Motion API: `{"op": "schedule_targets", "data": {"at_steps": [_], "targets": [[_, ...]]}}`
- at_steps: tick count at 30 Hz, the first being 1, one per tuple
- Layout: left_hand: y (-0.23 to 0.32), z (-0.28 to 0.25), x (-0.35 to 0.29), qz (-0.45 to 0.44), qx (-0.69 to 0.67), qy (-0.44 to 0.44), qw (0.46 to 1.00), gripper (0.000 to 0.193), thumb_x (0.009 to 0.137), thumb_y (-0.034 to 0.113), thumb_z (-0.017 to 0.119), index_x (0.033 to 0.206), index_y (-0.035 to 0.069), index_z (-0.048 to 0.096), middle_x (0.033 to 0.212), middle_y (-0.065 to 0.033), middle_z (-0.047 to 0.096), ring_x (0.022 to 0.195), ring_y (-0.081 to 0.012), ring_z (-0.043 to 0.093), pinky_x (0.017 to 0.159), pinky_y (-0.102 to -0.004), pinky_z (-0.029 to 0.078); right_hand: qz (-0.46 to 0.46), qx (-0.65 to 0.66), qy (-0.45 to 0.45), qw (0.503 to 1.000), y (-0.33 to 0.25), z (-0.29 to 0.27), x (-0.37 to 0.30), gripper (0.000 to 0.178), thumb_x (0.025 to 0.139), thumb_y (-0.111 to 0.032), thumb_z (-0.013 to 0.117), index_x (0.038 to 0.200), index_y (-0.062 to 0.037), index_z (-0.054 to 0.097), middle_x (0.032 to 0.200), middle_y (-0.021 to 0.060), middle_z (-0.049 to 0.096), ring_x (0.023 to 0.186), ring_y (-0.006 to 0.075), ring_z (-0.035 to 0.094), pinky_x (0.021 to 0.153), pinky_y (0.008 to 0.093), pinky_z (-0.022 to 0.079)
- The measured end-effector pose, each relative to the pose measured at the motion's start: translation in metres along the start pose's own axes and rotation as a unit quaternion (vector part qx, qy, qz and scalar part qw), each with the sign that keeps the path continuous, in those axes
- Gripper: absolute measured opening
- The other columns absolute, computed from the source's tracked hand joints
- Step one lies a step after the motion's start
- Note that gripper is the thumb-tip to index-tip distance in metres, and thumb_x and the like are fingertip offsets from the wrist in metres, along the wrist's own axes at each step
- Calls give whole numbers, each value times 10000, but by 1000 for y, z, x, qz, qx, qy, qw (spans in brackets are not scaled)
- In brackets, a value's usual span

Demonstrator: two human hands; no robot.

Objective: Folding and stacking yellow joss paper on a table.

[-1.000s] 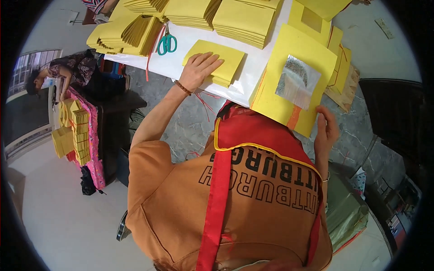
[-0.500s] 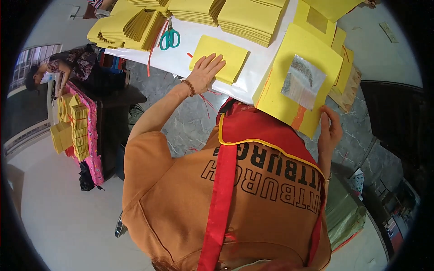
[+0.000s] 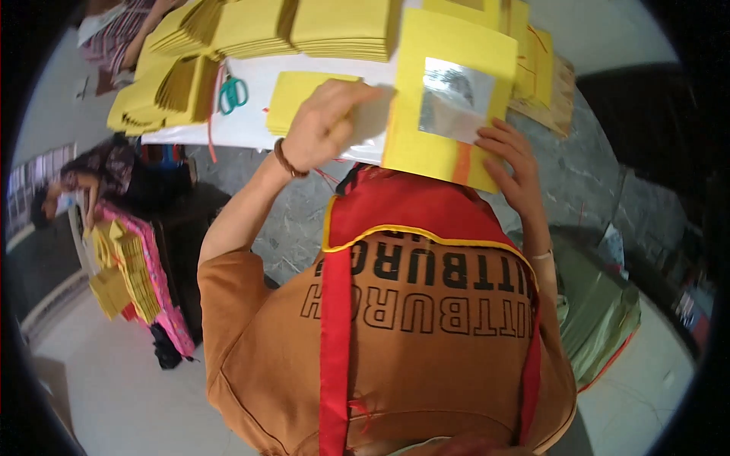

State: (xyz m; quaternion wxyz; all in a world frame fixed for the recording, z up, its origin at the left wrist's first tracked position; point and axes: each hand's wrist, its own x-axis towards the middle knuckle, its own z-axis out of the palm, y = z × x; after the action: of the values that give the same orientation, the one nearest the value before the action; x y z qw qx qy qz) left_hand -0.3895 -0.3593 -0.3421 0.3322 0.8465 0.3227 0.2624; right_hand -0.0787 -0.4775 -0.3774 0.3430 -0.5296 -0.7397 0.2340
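Left hand [image 3: 323, 125] is up over the small folded yellow packet [image 3: 293, 95], covering its right part, index finger pointing at the left edge of the large yellow sheet [image 3: 441, 148]. Motion blur here, so cannot tell whether its fingertips pinch anything. Brown beaded bracelet [image 3: 287, 159] on that wrist.

Right hand [image 3: 513, 163] is at the sheet's lower right edge, fingers bunched side by side, thumb spread apart from them lower down, yellow showing in the gap. Sheet sits at the near right end of the white table [image 3: 255, 99], right of the packet; has a shiny silver patch [image 3: 456, 95] and an orange strip [image 3: 461, 163] near its bottom.

Green-handled scissors [image 3: 233, 95] lie left of the packet, red string [image 3: 211, 125] just beside them, hanging over the table edge. Thick yellow stacks [image 3: 342, 30] line the far side. Person wears a red apron [image 3: 411, 201]. Co-worker [image 3: 129, 163] at far left, near yellow bundles [image 3: 137, 266] on pink cloth [image 3: 156, 258].
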Motion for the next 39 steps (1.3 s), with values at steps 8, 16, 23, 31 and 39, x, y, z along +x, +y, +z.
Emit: {"op": "schedule_targets", "data": {"at_steps": [8, 16, 23, 31, 39], "targets": [[37, 56, 22, 258, 184, -180, 931, 491, 763, 336, 678, 1156, 64, 565, 1170, -82, 532, 1041, -263, 488, 850, -358, 398, 31, 62, 40, 997, 2, 6, 1, 167, 842, -121, 602, 979, -55, 670, 1089, 64, 636, 1159, 274, 504, 977, 377, 377], [39, 44, 49, 140, -7, -200, 970, 146, 843, 177, 619, 902, 45, 641, 773, -108, 615, 714, -275, 569, 647, -346, 459, 54, 144, 54, 987, 6, 6, -1, 251, 925, -178, 468, 936, -30, 670, 1068, 70, 641, 1155, 270, 495, 996, 377, 361], [31, 44, 57, 34, -148, -231, 961, 189, 861, 190, 584, 860, 13, 651, 735, -108, 644, 653, -218, 603, 614, -313, 466, 81, 172, 74, 979, 5, 10, -1, 335, 955, -190, 374, 905, -17, 657, 1039, 96, 649, 1151, 283, 496, 997, 378, 357], [24, 47, 59, -34, -208, -255, 944, 182, 850, 147, 590, 859, -23, 656, 707, -44, 640, 642, -80, 549, 585, -247, 447, 60, 163, 92, 980, 4, 11, 0, 348, 959, -167, 348, 895, -11, 652, 1036, 105, 649, 1133, 292, 508, 993, 378, 358], [22, 47, 57, -61, -224, -262, 937, 182, 847, 146, 587, 860, -19, 663, 708, -27, 641, 650, -63, 538, 586, -236, 441, 61, 188, 95, 976, 7, 13, 0, 408, 973, -217, 290, 961, -2, 637, 1064, 106, 640, 1159, 291, 485, 1006, 384, 340]]}}
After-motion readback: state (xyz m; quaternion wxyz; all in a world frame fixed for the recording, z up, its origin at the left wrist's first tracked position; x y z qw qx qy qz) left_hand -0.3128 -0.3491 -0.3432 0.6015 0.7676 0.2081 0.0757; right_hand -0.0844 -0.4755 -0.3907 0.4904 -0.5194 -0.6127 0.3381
